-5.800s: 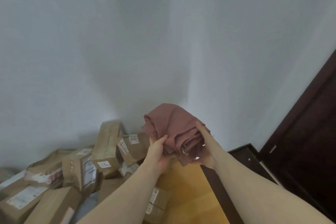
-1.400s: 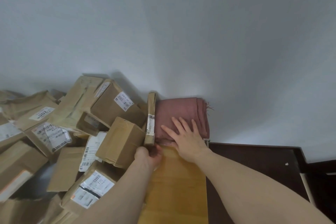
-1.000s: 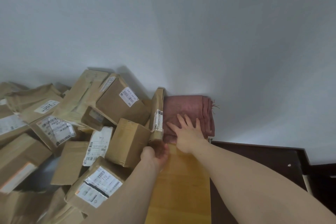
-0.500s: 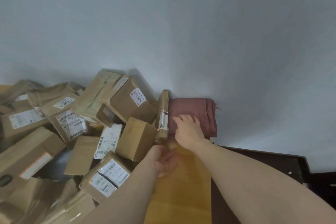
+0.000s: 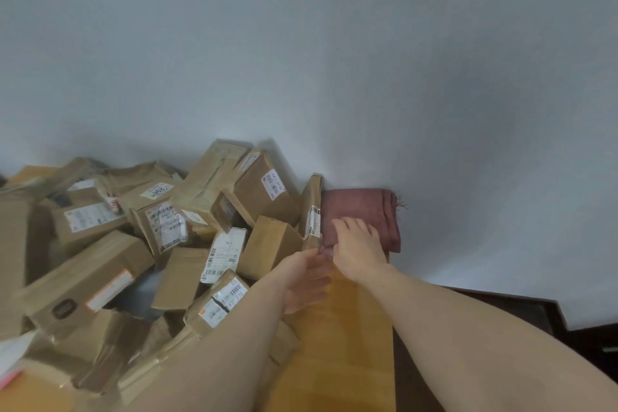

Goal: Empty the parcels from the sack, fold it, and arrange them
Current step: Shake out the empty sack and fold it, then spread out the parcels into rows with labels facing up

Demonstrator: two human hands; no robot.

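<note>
The folded reddish-brown sack (image 5: 359, 209) lies flat on the wooden table (image 5: 347, 338), against the wall at the table's far right corner. My right hand (image 5: 356, 249) rests on the sack's near edge with its fingers fairly straight. A thin flat parcel (image 5: 311, 211) stands on edge right beside the sack's left side. My left hand (image 5: 306, 281) hovers open just below that parcel, holding nothing. A heap of brown cardboard parcels (image 5: 160, 244) with white labels covers the left part of the table.
A white wall rises directly behind the sack and the heap. Dark wooden furniture (image 5: 501, 311) adjoins the table's right edge. A strip of bare wood runs between my arms toward me.
The sack went from held in both hands to lying folded by the wall. My left hand has let go of the thin upright parcel and drawn back. My right hand slid toward the sack's near edge.
</note>
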